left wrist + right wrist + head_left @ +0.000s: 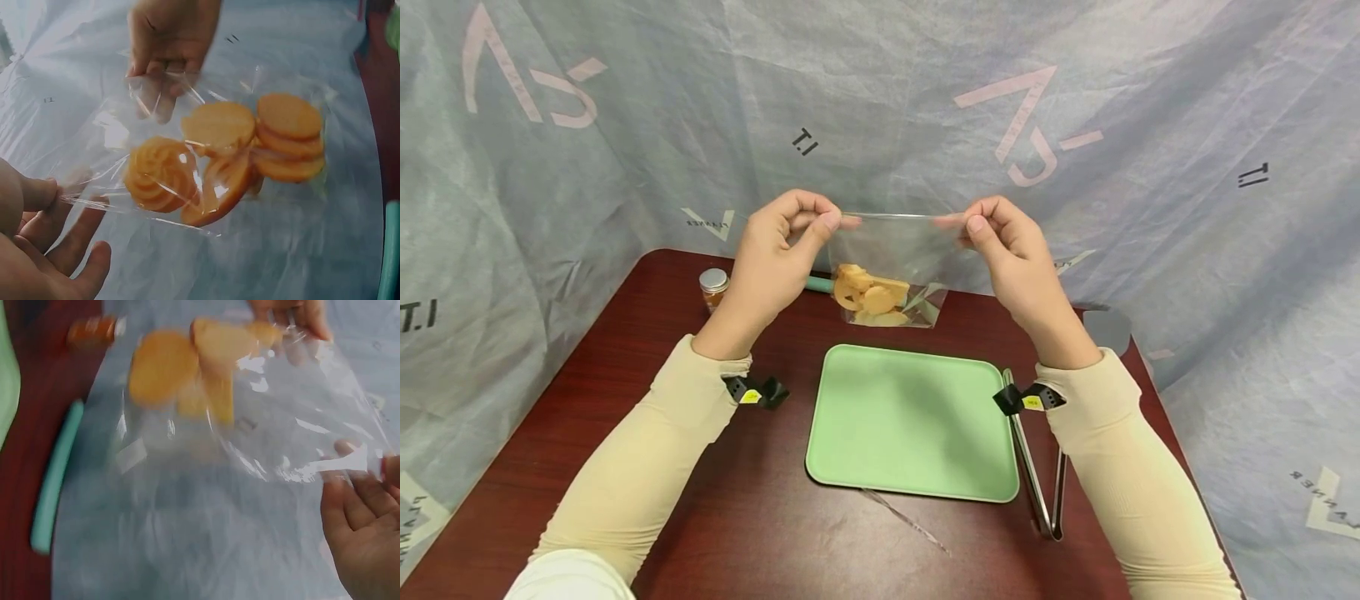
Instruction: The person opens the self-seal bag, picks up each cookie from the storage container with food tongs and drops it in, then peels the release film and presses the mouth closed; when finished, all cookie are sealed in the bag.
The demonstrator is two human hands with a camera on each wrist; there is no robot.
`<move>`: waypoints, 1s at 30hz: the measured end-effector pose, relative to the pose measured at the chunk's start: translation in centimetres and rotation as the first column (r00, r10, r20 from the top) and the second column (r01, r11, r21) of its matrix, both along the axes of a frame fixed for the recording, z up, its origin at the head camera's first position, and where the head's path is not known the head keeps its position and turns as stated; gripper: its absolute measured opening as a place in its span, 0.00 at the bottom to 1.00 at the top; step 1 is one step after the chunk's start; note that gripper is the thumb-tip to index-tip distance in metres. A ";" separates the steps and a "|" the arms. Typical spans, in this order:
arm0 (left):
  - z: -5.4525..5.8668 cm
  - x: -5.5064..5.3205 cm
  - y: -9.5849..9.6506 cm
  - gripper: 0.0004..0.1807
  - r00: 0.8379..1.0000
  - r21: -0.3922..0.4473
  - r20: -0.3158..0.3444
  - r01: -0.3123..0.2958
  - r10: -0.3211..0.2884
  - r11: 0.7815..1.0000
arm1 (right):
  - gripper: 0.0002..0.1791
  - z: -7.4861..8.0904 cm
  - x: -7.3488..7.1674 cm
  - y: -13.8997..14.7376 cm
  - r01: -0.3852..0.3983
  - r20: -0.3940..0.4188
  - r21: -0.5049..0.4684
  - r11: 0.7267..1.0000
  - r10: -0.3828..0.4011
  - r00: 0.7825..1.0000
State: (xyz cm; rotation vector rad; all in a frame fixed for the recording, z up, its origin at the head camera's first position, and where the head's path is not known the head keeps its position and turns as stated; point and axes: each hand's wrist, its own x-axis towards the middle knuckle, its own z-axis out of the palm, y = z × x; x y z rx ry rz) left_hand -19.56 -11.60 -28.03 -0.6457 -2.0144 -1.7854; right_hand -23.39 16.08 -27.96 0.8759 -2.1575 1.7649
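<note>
A clear plastic bag (898,246) hangs between two hands over the far part of the table. My left hand (775,262) pinches its top left corner between thumb and fingers, and my right hand (1022,267) pinches the top right corner. The top edge is stretched straight from one hand to the other. Several orange-yellow cookies (876,300) lie bunched at the bottom, mostly on the left side. Through the film, the left wrist view shows one swirled cookie (161,175) and smooth round ones (289,116). Creases and glare run across the bag (300,425) in the right wrist view.
A light green tray (913,425) lies nearer on the dark red table (737,517). Metal tongs (1037,483) lie to its right, a thin clear strip (910,523) in front. At the back are a silver-lidded jar (713,287), a teal rod (818,284) and a grey flat piece (1108,329).
</note>
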 end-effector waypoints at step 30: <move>1.6 0.9 0.0 0.06 0.992 -0.065 -0.067 -0.110 0.105 0.992 | 0.05 1.3 1.6 -0.6 0.189 -0.299 0.033 0.981 -0.171 0.939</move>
